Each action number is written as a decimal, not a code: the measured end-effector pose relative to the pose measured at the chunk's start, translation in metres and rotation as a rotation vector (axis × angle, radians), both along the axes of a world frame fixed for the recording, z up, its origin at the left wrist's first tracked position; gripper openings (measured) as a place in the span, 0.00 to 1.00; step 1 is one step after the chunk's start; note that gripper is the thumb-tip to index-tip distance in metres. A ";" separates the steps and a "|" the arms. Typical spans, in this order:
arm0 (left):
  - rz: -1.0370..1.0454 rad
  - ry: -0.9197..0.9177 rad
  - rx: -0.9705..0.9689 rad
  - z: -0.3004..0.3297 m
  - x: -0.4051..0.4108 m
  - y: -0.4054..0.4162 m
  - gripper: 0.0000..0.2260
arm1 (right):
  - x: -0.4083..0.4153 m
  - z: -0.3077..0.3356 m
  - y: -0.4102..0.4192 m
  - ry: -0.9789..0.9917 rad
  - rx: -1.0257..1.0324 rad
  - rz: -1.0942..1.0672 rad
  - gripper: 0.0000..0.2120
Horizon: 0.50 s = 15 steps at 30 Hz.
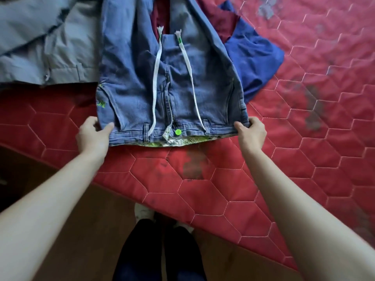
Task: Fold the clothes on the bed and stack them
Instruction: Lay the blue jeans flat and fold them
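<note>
left hand [92, 134]: I'm pinching the jeans [170, 86] waistband corner
right hand [251, 131]: gripping the opposite corner
jeans: flat on the mattress [304, 138]

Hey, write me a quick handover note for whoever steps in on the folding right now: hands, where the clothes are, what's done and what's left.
Left hand: pinches the left corner of the jeans waistband.
Right hand: grips the right corner of the same waistband.
Jeans: spread front-up on the red mattress, waistband toward the person, white drawstrings loose on top.
Other clothes: grey garment to the left, blue garment to the right, dark red garment partly under the jeans, all unfolded.
Done: jeans laid out. No stack in view.
Left: fold the jeans, fold the rest, stack them.
</note>
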<state>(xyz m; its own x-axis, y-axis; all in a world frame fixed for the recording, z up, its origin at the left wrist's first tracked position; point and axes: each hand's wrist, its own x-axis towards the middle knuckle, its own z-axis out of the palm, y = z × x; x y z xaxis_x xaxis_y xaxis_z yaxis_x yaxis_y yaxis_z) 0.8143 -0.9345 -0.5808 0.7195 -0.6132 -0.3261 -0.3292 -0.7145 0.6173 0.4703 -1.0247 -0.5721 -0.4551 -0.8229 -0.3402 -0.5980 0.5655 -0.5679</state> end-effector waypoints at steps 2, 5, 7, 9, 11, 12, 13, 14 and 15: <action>-0.086 -0.011 -0.122 0.028 -0.010 0.003 0.07 | 0.017 0.027 0.004 0.002 -0.175 -0.052 0.09; -0.140 0.078 -0.200 0.071 -0.032 0.002 0.14 | 0.060 0.069 0.010 -0.094 -0.461 0.020 0.09; -0.115 0.254 -0.227 0.092 -0.048 -0.005 0.15 | 0.093 0.090 0.018 -0.154 -0.576 0.167 0.10; -0.058 0.488 -0.278 0.110 -0.065 -0.014 0.14 | 0.124 0.104 0.030 -0.181 -0.628 0.355 0.11; -0.028 0.626 -0.312 0.125 -0.076 -0.020 0.13 | 0.147 0.112 0.043 -0.205 -0.616 0.572 0.12; -0.003 0.679 -0.329 0.131 -0.078 -0.022 0.13 | 0.154 0.115 0.049 -0.229 -0.592 0.659 0.13; 0.030 0.735 -0.342 0.138 -0.077 -0.024 0.13 | 0.157 0.119 0.053 -0.272 -0.560 0.715 0.15; 0.063 0.791 -0.351 0.147 -0.075 -0.024 0.12 | 0.157 0.123 0.055 -0.326 -0.520 0.750 0.17; 0.090 0.838 -0.361 0.156 -0.072 -0.025 0.11 | 0.156 0.129 0.056 -0.359 -0.491 0.783 0.21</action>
<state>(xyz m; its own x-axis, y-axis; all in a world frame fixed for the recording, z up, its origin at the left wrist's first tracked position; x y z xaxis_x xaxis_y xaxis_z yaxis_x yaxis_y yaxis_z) 0.7423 -0.9592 -0.4245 0.3836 -0.7326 -0.5623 0.3748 -0.4329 0.8198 0.6259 -0.9682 -0.4434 0.3403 -0.9341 0.1083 -0.4489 -0.2626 -0.8542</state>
